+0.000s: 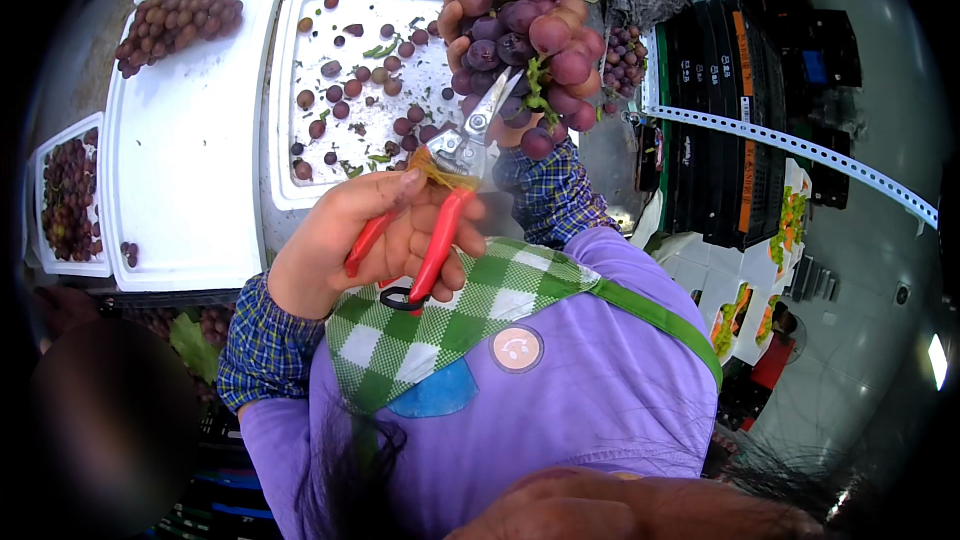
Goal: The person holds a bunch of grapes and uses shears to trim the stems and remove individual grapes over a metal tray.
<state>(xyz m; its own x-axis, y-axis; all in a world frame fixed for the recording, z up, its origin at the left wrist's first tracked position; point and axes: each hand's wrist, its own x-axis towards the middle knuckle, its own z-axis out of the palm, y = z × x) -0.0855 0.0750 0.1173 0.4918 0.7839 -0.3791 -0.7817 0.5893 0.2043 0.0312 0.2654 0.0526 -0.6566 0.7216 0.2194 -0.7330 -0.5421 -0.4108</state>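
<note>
My left hand [400, 235] is closed round the red handles of a pair of pruning shears [465, 152]. A yellowish band wraps the shears near the pivot. Their metal blades point up into a large bunch of grapes [520, 25], purple to reddish with one brownish-green berry, beside a green stem [537, 90]. From behind, my right hand [453, 20] holds this bunch up; its fingers curl round the left side, and the rest of the hand is mostly hidden. Beneath the bunch, a white foam tray [280, 110] holds loose grapes and green stem scraps.
Left of it lies a larger white tray [190, 180] with a grape bunch [178, 28] at its far end. A small tray [103, 200] of dark grapes sits further left. At right are stacked black crates [705, 130], a perforated metal strip [790, 148] and another bunch [625, 60].
</note>
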